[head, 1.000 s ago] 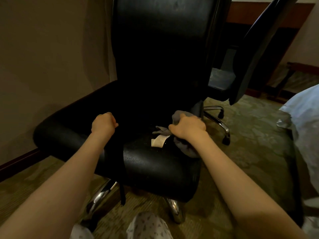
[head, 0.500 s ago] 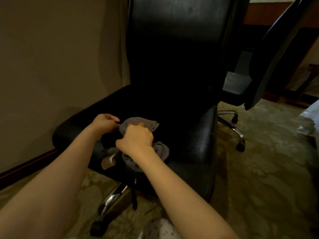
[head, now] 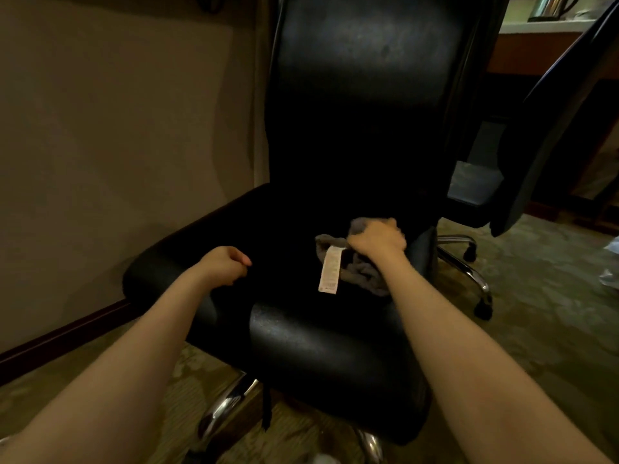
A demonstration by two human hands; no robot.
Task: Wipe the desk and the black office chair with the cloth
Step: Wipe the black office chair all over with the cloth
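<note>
A black leather office chair (head: pixel 318 343) with a tall backrest stands in front of me, its seat facing me. A grey cloth (head: pixel 361 276) with a long white label lies bunched on the right part of the seat. My right hand (head: pixel 376 241) grips the cloth from above and presses it onto the seat. My left hand (head: pixel 224 264) rests on the left part of the seat with its fingers curled; I cannot see anything in it. The desk edge (head: pixel 542 26) shows at the top right, behind the chair.
A beige wall with a dark skirting board (head: pixel 60 336) runs along the left. A second dark chair (head: pixel 549 122) stands at the right, its chrome legs and castors (head: pixel 482 309) on the patterned carpet. A kettle (head: pixel 552 5) sits on the desk.
My right hand has swept the cloth from the seat's left, near my left hand, across to its right side. The left hand stays put on the seat.
</note>
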